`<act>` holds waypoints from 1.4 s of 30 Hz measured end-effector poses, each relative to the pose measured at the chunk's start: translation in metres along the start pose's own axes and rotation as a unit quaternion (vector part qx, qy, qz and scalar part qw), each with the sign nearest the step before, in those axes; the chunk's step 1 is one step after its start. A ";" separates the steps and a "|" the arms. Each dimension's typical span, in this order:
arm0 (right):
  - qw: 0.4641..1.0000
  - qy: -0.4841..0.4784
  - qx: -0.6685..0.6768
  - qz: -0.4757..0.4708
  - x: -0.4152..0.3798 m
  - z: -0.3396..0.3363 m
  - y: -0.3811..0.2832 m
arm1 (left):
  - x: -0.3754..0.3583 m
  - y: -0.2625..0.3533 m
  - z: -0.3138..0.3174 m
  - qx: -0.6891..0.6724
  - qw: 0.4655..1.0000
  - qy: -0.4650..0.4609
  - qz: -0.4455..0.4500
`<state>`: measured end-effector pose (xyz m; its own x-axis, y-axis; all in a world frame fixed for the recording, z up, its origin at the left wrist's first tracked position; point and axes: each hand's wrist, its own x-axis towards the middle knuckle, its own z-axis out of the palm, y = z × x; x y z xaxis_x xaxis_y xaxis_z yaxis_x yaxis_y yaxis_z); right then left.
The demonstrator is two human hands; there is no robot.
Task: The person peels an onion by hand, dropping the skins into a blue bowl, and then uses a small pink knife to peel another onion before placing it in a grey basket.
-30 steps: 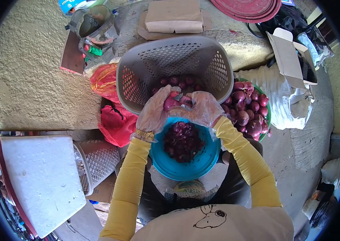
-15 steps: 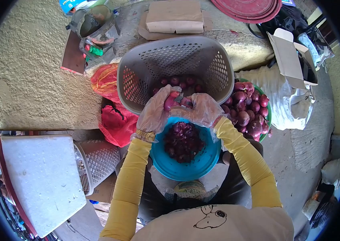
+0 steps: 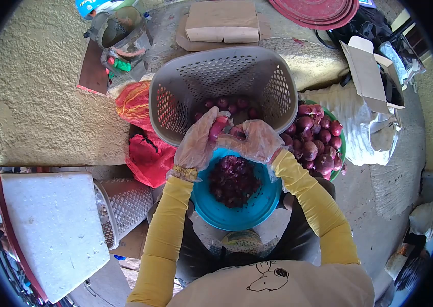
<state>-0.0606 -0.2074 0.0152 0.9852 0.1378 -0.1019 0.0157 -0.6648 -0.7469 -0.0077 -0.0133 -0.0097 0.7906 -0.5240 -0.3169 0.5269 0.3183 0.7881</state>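
Note:
Both hands wear clear plastic gloves and meet above the near rim of the grey perforated basket [image 3: 221, 56]. My left hand [image 3: 197, 139] is closed around a small pinkish-red thing [image 3: 218, 128], perhaps a knife handle. In my right hand [image 3: 260, 140], the fingers are wrapped round a red onion [image 3: 237, 132]. Several red onions [image 3: 233, 108] lie inside the basket. Below my hands, a blue basin [image 3: 237, 220] holds a heap of dark red peelings [image 3: 233, 181]. A green tub [image 3: 342, 148] full of red onions [image 3: 309, 151] stands to the right.
Red net sacks [image 3: 147, 158] lie left of the basket. A white board [image 3: 52, 225] and a second basket [image 3: 129, 204] are at the lower left. Cardboard [image 3: 222, 21] and a red lid [image 3: 318, 10] rest on the ledge; a white sack [image 3: 375, 133] lies right.
The small dark blade-like piece seen between my hands earlier no longer shows clearly. The pinkish-red thing in my left hand has tilted slightly. My arms are nearly still.

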 end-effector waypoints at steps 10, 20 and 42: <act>0.995 0.063 -0.061 -0.050 0.000 0.005 0.008 | -0.001 0.000 -0.002 -0.108 0.992 0.033 -0.057; 0.984 -0.007 -0.178 -0.028 0.001 0.003 0.006 | 0.007 -0.017 -0.016 0.041 0.997 0.058 0.036; 0.941 -0.176 -0.262 -0.121 -0.011 0.037 0.011 | -0.001 0.013 -0.004 -0.153 0.986 0.055 -0.026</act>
<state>-0.0781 -0.1887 -0.0162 0.8263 0.5045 -0.2504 0.4050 -0.8412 -0.3583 -0.0004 -0.0049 -0.0010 0.7805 -0.4616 -0.4216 0.6236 0.5263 0.5781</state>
